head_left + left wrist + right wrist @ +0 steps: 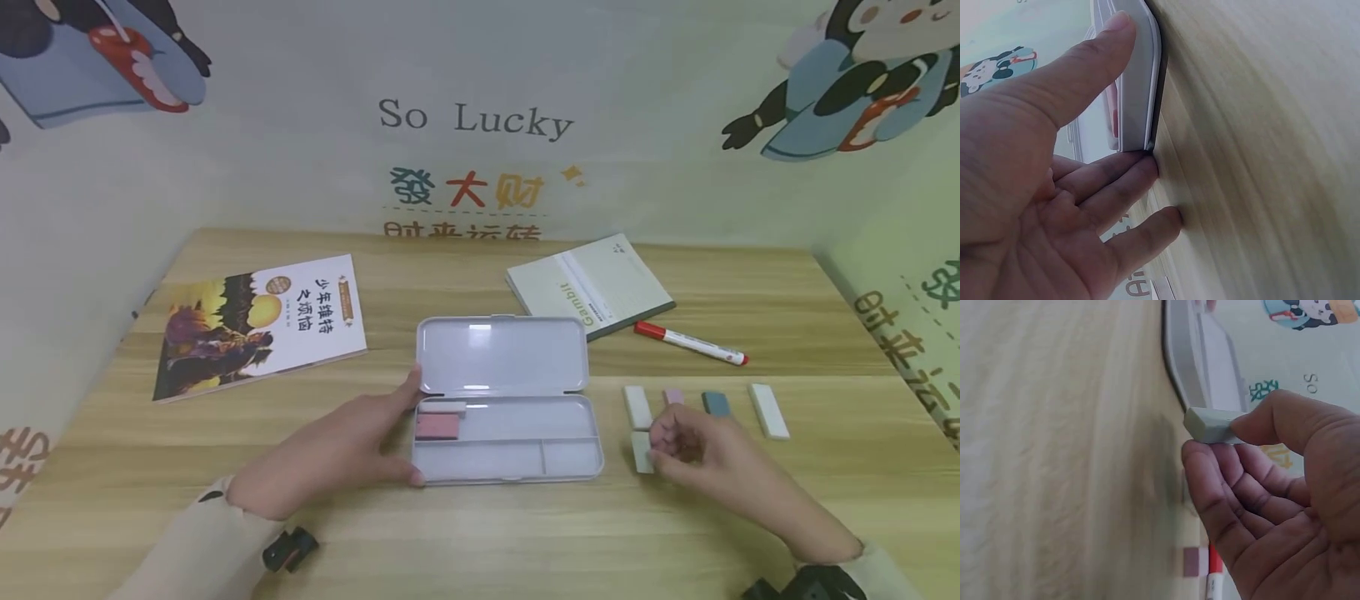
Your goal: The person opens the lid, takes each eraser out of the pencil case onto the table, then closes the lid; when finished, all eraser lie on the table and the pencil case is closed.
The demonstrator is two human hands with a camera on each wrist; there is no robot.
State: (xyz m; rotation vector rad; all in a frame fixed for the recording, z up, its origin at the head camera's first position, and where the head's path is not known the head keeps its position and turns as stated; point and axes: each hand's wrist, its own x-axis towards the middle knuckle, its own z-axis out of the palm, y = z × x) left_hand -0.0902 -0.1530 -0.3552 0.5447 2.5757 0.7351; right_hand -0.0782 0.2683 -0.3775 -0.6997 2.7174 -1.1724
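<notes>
An open pencil case of translucent white plastic lies mid-table, its lid tipped back. Inside its rear compartment, at the left end, are a pink eraser and a thin white block. My left hand holds the case's left end, thumb at the front corner and fingers toward the back. Right of the case, my right hand pinches a pale green eraser between thumb and fingers. Beside that hand lie a white eraser, a partly covered pink eraser and a blue-grey eraser.
A longer white eraser lies farther right. Behind are a red-capped marker and a pale notebook, whose near corner sits close behind the raised lid. An illustrated book lies at the back left. A printed backdrop rises behind the table.
</notes>
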